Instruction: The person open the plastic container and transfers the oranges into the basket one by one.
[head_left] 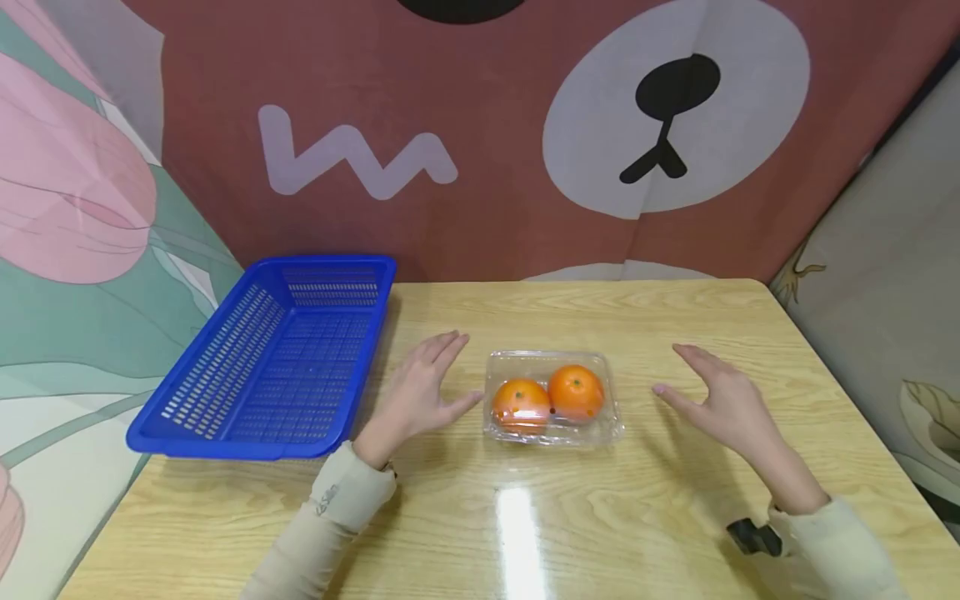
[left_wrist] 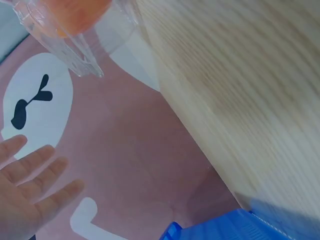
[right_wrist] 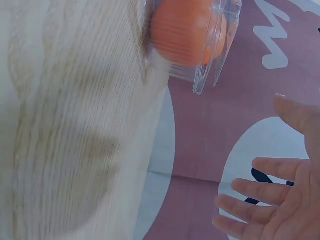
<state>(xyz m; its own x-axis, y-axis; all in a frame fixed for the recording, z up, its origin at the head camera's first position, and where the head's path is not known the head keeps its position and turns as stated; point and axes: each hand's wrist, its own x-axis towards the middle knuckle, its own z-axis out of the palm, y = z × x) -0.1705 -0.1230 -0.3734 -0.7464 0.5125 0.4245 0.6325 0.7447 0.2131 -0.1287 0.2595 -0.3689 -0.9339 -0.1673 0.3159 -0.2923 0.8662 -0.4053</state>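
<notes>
A clear plastic clamshell box with two oranges inside, a left orange and a right orange, sits on the table with its lid down. My left hand is just left of the box, fingers extended and thumb tip close to its side. Farther off on the right, my right hand hovers with thumb and fingers spread apart, holding nothing. In the left wrist view the box shows at the top, away from the fingers. The right wrist view also shows a gap between the box and the hand.
A blue plastic basket with slotted walls stands at the table's left, beside my left forearm. The wooden table ends at a cloth backdrop with a bear face. Another patterned cloth hangs along the right.
</notes>
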